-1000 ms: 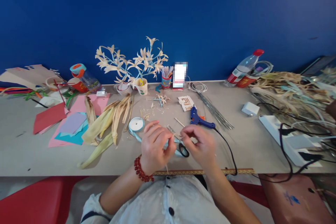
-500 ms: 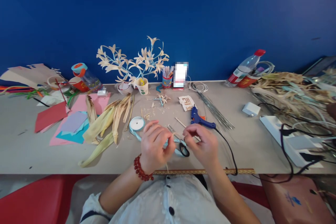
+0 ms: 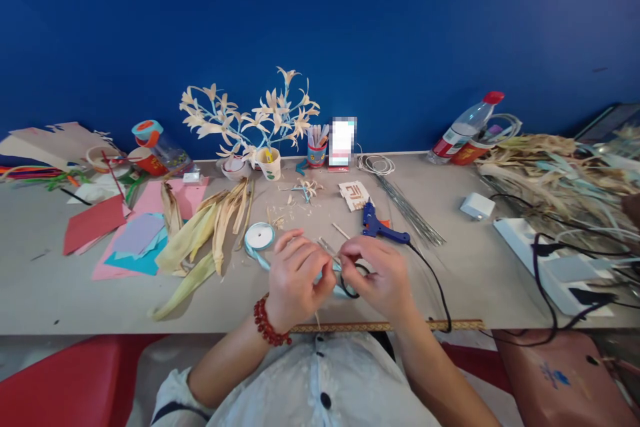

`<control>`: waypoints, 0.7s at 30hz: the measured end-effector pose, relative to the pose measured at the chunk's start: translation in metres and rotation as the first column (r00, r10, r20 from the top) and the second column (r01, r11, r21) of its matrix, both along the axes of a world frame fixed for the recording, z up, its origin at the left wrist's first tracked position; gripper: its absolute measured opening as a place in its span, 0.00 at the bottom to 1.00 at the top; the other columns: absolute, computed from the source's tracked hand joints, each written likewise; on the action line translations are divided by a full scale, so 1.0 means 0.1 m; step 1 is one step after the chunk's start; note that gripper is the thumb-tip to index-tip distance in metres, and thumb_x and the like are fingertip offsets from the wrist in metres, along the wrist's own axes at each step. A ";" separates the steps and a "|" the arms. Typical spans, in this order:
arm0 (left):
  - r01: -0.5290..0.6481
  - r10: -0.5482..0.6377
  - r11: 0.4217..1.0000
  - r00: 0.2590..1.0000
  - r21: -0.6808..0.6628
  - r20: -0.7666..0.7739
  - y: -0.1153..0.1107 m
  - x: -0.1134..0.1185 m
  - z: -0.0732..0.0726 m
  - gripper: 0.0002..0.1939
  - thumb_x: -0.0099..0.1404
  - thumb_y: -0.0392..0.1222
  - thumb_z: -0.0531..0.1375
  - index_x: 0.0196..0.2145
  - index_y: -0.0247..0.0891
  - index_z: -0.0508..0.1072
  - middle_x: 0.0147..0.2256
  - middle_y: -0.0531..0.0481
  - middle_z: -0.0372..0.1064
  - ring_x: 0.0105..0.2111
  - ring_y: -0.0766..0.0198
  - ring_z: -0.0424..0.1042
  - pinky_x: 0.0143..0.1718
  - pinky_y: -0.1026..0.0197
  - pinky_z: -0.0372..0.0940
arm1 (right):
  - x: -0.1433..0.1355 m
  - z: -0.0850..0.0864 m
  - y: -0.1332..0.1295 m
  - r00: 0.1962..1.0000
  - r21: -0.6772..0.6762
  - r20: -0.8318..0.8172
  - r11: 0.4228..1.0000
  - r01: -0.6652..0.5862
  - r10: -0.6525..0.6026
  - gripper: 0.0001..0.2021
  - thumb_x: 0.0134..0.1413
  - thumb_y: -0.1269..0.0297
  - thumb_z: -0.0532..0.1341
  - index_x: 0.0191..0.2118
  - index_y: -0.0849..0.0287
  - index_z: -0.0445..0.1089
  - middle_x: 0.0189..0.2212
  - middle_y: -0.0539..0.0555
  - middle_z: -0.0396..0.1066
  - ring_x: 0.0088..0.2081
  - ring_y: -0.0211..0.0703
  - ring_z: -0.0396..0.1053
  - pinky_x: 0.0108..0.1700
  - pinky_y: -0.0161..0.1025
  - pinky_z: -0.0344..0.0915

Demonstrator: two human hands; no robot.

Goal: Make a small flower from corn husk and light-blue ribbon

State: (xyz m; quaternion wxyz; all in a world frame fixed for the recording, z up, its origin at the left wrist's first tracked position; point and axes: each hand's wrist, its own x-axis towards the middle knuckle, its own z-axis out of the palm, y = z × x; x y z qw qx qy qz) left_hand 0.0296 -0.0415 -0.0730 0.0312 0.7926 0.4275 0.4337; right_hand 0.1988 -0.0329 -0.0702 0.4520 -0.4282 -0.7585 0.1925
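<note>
"What's the pale strip (image 3: pixel 317 320) like?"
"Thin, mostly hidden in the left hand (image 3: pixel 300 277), with its narrow end hanging below."
"And the scissors (image 3: pixel 345 287)?"
"Black-handled, partly covered, lying beneath the hands; I can't tell whether the blades are open."

A craft workspace: the worktop (image 3: pixel 440 287) carries a blue glue gun (image 3: pixel 383 228), dried husks (image 3: pixel 200 233), coloured paper (image 3: pixel 95 225) and metal wires (image 3: pixel 410 210).
</note>
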 end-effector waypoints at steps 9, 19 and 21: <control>0.008 -0.008 1.000 1.000 -0.004 -0.012 0.00 0.01 0.00 0.06 0.58 0.30 0.58 0.28 0.40 0.68 0.26 0.53 0.72 0.31 0.63 0.68 0.51 0.49 0.62 | -0.02 0.04 -0.07 0.999 -0.066 0.000 0.996 -0.052 0.052 0.05 0.53 0.73 0.58 0.36 0.58 0.68 0.29 0.52 0.70 0.29 0.39 0.67 0.33 0.36 0.63; -0.004 0.004 1.000 1.000 0.007 0.031 -0.01 -0.03 -0.01 0.06 0.57 0.29 0.59 0.28 0.40 0.67 0.26 0.54 0.72 0.30 0.63 0.68 0.51 0.49 0.62 | 0.14 0.00 -0.01 0.991 -0.025 0.010 0.991 0.133 -0.133 0.05 0.53 0.73 0.58 0.30 0.57 0.68 0.26 0.50 0.71 0.27 0.38 0.67 0.33 0.36 0.63; -0.001 0.001 1.000 1.000 0.012 0.031 0.00 -0.01 -0.01 0.07 0.57 0.29 0.59 0.28 0.40 0.67 0.26 0.54 0.72 0.30 0.63 0.69 0.51 0.49 0.62 | 0.10 0.03 -0.05 0.999 -0.080 0.008 0.996 0.050 -0.050 0.03 0.55 0.71 0.58 0.33 0.58 0.68 0.28 0.51 0.71 0.28 0.39 0.68 0.33 0.36 0.64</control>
